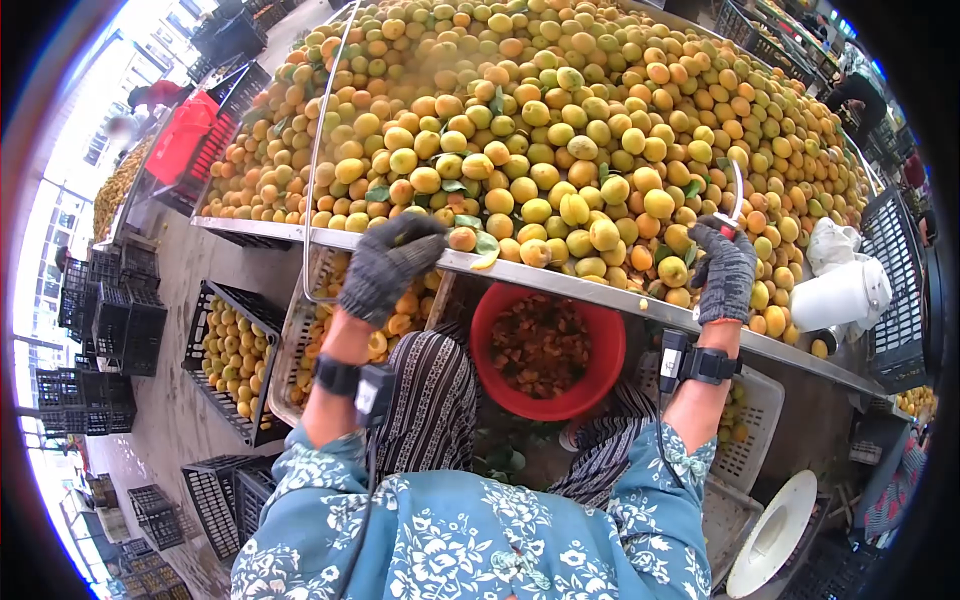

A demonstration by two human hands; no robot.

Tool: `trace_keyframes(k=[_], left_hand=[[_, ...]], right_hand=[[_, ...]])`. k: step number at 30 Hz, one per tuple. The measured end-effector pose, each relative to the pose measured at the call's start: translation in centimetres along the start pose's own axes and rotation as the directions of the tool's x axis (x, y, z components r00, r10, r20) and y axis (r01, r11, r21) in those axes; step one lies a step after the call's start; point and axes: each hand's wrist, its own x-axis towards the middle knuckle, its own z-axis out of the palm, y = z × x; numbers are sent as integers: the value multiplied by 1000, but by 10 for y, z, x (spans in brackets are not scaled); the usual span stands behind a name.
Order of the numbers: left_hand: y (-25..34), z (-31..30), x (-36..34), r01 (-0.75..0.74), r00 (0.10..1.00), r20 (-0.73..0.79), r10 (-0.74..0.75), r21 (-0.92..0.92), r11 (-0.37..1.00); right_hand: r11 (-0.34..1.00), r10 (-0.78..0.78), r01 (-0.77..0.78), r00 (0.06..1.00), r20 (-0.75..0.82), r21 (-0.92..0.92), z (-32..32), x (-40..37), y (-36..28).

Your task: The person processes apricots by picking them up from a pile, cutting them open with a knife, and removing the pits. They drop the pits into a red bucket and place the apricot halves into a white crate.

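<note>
My left hand [393,265], in a dark grey knit glove, is at the metal table edge with its fingers curled together; whether anything is inside them is hidden. Just right of its fingertips lie an apricot [462,239] and a green leaf [486,244]. In my right hand [726,268], also gloved, is a small knife [738,192] with a curved blade pointing up and a red handle. Beyond both hands spreads a large heap of yellow-orange apricots [560,130]. Below my left hand, a pale crate [290,350] holds apricots, some cut open.
A red bucket [617,350] with brownish bits stands under the table edge [600,297]. At right are a white container [835,296], a black crate [885,290] and a white hat [775,535]. A thin metal rod [318,150] rises at left. Other people work farther off.
</note>
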Motion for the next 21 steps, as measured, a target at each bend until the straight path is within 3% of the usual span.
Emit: trace_keyframes(k=[2,3,4,7,8,9,11,14,20,21], left_hand=[[9,32,26,-62,997,56,62,-6,998],[9,47,41,-157,985,82,150,94,983],[10,64,50,-180,981,85,176,43,983],[-7,95,92,-379,926,168,340,380,844],[-9,103,103,-394,919,192,345,513,763],[-11,109,111,-395,918,193,346,517,759],[-11,122,122,-316,949,228,220,644,697],[-12,139,135,-291,955,224,195,575,765],[-1,179,167,-280,959,209,190,618,734],[-5,186,176,-334,943,212,258,634,698]], right_hand=[[999,-14,16,999,-41,45,-2,2,0],[996,-13,20,997,-77,89,-3,3,0],[991,-10,25,993,-113,132,-6,4,0],[987,-5,18,997,-81,157,-14,3,-1],[985,-3,15,998,-67,169,-14,3,-1],[984,-3,14,998,-67,175,-15,4,0],[989,-39,45,998,-41,139,-17,6,0],[987,-24,36,997,-78,156,-16,2,-7],[981,-26,47,994,-108,188,-20,7,-6],[980,-21,43,993,-113,196,-22,7,-7]])
